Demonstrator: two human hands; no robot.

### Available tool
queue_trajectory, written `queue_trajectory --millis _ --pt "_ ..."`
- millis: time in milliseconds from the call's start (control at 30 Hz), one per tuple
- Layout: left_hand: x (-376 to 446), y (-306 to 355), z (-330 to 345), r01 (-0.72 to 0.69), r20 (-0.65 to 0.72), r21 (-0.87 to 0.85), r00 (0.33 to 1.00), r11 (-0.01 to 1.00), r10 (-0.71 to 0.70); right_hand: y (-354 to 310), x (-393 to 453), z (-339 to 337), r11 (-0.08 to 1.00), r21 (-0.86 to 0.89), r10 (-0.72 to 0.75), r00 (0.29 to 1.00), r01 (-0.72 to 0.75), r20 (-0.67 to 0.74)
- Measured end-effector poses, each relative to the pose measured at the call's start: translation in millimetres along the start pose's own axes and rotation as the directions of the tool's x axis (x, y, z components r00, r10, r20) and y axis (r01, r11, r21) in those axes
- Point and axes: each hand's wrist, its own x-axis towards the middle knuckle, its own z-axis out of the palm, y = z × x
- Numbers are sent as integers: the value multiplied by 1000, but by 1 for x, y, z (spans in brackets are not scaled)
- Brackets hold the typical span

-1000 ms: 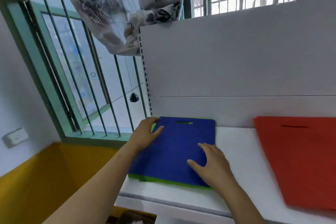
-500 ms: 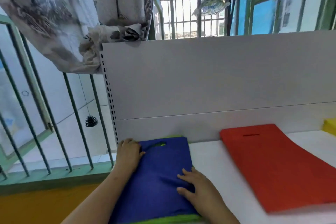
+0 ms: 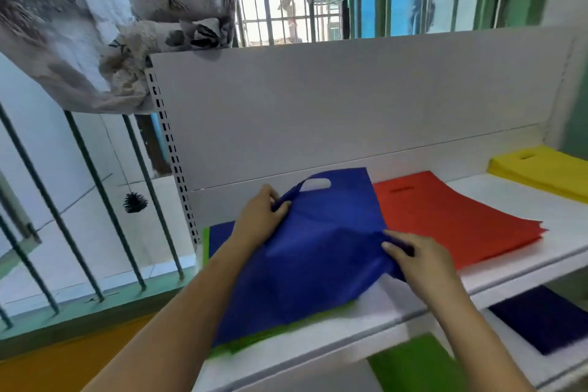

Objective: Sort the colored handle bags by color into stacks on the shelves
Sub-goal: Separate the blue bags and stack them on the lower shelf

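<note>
The white shelf unit [image 3: 350, 111] fills the corner under the barred window, and most of its upper shelf already looks sorted: a red stack [image 3: 445, 216] sits in the middle and a yellow stack [image 3: 547, 169] lies at the far right end, well apart from it. On the lower shelf a dark navy stack [image 3: 547, 318] and a green stack [image 3: 416, 363] are partly in view. At the left end of the upper shelf things are unfinished, to my eye: blue lies on green bags [image 3: 286, 332] whose edge peeks out underneath. The blue bag [image 3: 318, 251] is lifted off that pile, its cut-out handle raised toward the back panel. The left hand [image 3: 259, 223] pinches the bag near the handle corner, and the right hand [image 3: 416, 256] grips its right edge, fingers curled into the fabric. I'd judge it needs moving off the green; more blue seems to lie beneath.
</note>
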Motion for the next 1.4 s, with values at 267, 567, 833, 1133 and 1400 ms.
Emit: queue_trajectory --millis 267,567,833,1133,1400 --pt "-19 139 110 -136 186 -482 950 865 253 79 -69 -142 883 147 470 841 -446 -268" --pt "-98 280 293 -342 465 -352 744 872 479 245 -142 -261 700 299 691 509 -648 -514" --pt "-130 336 477 -358 761 15 610 933 222 394 -131 -339 520 443 853 419 -730 -311" --pt "-85 305 603 10 791 7 611 1000 -12 522 -64 -349 477 352 879 430 -805 -207" --pt "-30 245 727 860 721 -184 447 476 -529 645 28 -296 447 231 895 429 -864 -126"
